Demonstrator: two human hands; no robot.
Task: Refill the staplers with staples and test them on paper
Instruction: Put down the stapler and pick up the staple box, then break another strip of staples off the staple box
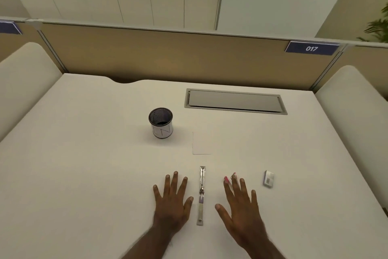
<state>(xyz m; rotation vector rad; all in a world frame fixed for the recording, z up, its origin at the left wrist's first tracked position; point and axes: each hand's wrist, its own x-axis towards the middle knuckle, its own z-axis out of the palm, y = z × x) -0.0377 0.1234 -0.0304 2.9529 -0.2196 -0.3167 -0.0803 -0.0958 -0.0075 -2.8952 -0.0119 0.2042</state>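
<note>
Nearest the viewer, two bare hands lie palm-down on the white desk (84, 174), one on each side of an opened stapler (201, 195). The left hand (172, 202) rests flat with its grip spread wide, fingers fanned and holding nothing; its thumb lies just beside the stapler without clearly touching it. The right hand (241, 208) is likewise flat, its grip spread and empty, the thumb pointing toward the stapler. The stapler is unfolded into one long metal strip running near to far between the hands, its silver magazine end at the far tip. Under the fingertips of the right hand a small pink object (230, 177) partly shows; what it is cannot be told. Right of that hand, apart from it, lies a small staple box (268, 178), pale with a printed label. Farther off, just beyond the stapler's tip, a small sheet of white paper (202, 143) lies flat on the desk. Left of the paper stands an upright mesh pen cup (161, 123), dark inside, wrapped in a white label with handwritten letters. At the far right of the desk a grey cable hatch (235, 101) is set flush, closed. Behind the desk stands a tan partition (168, 57) bearing a blue tag reading 017 (311, 48).
</note>
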